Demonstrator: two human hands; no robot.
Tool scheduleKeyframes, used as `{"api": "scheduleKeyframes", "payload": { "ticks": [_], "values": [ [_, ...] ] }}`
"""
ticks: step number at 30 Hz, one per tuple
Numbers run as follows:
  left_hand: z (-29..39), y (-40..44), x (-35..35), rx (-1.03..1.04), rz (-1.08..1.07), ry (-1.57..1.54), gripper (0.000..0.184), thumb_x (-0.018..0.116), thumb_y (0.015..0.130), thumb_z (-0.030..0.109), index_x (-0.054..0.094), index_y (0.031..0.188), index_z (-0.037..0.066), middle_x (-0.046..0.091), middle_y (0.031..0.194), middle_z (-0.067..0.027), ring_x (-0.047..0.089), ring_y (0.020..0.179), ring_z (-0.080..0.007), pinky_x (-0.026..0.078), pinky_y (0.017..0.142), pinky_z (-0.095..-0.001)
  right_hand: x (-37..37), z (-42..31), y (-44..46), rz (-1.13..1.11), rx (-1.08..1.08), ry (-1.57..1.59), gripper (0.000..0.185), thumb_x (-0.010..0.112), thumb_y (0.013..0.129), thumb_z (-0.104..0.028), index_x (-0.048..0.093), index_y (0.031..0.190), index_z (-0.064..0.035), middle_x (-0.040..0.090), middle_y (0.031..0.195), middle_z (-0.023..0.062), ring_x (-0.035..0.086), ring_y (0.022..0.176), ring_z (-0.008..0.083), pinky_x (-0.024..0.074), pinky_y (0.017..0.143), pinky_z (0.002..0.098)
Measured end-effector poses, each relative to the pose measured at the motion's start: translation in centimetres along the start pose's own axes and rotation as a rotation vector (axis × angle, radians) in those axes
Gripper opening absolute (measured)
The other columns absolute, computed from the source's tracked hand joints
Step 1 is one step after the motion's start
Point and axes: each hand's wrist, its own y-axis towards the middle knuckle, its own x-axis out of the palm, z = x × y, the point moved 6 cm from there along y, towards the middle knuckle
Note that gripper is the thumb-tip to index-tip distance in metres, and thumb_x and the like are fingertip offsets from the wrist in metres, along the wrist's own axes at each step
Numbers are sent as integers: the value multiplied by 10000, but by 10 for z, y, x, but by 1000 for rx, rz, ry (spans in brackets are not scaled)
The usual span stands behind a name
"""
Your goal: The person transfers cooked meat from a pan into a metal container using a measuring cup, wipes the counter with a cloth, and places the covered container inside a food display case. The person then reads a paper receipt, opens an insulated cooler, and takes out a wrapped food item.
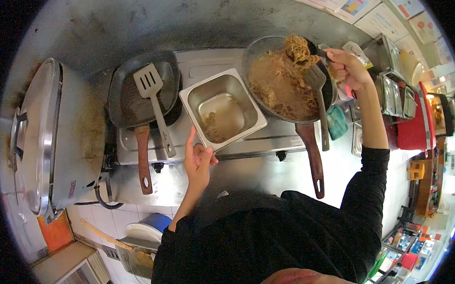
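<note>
Stained metal wall behind stove. Left hand pinches steel container at near rim, beside pan; likely light, stiff, slick if oily; flared rim best hold. Right hand grips dark-handled utensil, soft shredded food above pan.

Clump of shredded food held above a frying pan

The right grip holds a dark-handled utensil, the brown clump at its end. More shreds cover the pan, where a grey turner rests, its handle over the rim. The left grip pinches a corner of a steel food container holding some liquid. Beside it, a slotted turner lies across a square pan.
</note>
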Motion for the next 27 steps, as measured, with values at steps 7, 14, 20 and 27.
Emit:
{"api": "scheduleKeyframes", "payload": {
  "ticks": [7,14,20,27],
  "values": [
    [2,0,1,6,-16,-6,606,530,854,93,227,1379,102,475,709,-3,501,567,-77,404,507,-186,12,-31,-3,-50,-45,-26,248,510,876,-185,539,1093,-67,298,543,-92,231,412,12,165,367,174],
    [-1,-1,0,11,-9,-3,605,525,854,90,226,1380,109,478,720,-4,500,570,-81,403,511,-193,37,-58,-9,-164,-120,-57,221,525,879,-196,543,1065,-77,301,558,-97,223,424,1,145,363,167],
    [3,-1,1,21,-35,2,601,524,859,89,227,1380,110,479,724,2,502,582,-79,400,518,-190,58,-66,-14,-203,-132,-68,226,490,896,-208,539,1070,-74,293,536,-98,224,404,-3,142,347,164],
    [0,0,0,33,-25,-18,593,514,863,88,218,1377,98,475,722,2,498,577,-80,420,521,-197,99,-64,-22,-342,-126,-120,237,515,880,-209,557,1071,-75,344,552,-91,276,429,-12,172,353,155]
  ]
}}
